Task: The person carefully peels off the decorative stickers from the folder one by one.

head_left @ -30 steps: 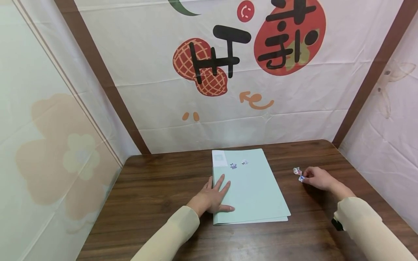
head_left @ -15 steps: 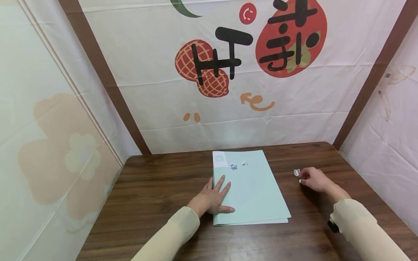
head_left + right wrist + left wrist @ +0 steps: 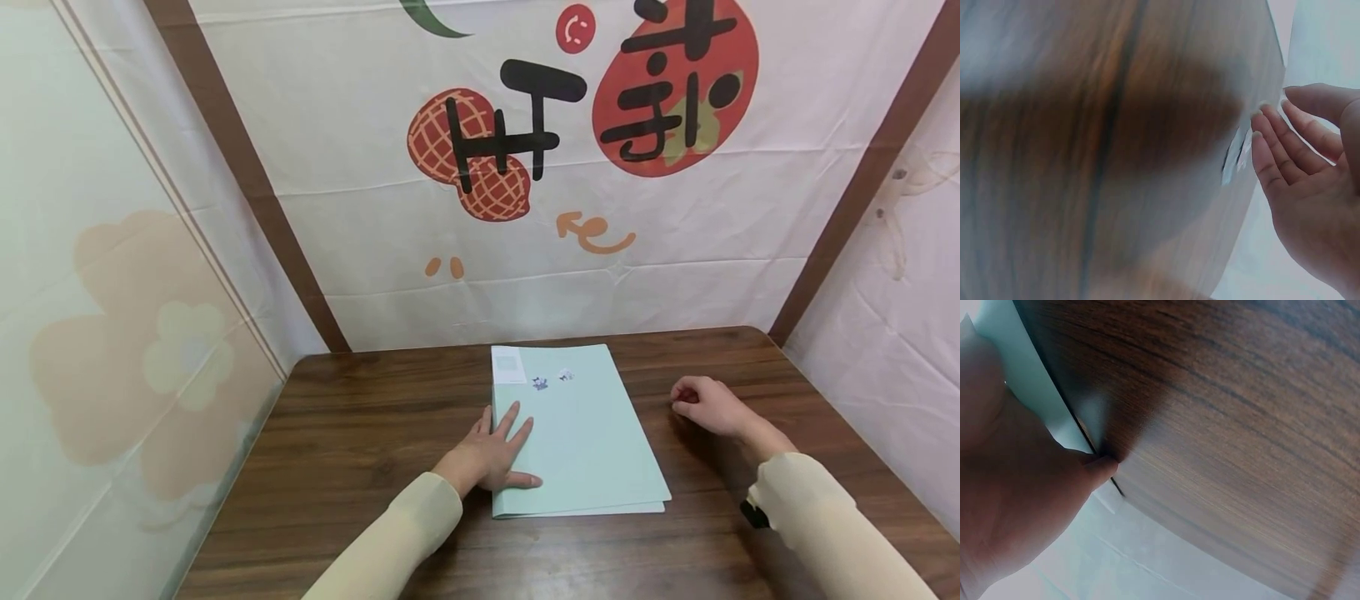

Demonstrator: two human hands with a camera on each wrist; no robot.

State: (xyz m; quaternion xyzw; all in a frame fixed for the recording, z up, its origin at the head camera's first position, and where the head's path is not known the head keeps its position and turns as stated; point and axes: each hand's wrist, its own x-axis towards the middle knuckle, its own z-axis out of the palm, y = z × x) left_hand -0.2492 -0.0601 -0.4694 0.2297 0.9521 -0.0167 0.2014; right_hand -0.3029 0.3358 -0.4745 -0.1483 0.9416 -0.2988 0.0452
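Note:
My left hand (image 3: 491, 458) lies with fingers spread on the left side of a mint-green folder (image 3: 592, 442). In the left wrist view, one fingertip reaches past the folder's edge to the wood. Two small cartoon stickers, a purple one (image 3: 540, 383) and a pale one (image 3: 566, 376), sit near the folder's top. Right of the folder, my right hand (image 3: 712, 406) is low over the table with bent fingers. Below its fingertips in the right wrist view are a bluish sticker (image 3: 1231, 157) and a pinkish sticker (image 3: 1245, 149). Whether the fingers pinch either one is unclear.
The folder and both hands are on a dark wooden table (image 3: 360, 442). A white printed cloth (image 3: 360, 208) hangs behind its far edge, with more cloth at both sides. A white label (image 3: 508, 367) is at the folder's top left corner.
My right hand has shifted slightly left, and the two loose stickers beside it are now hidden in the head view. My left hand and the folder stay put.

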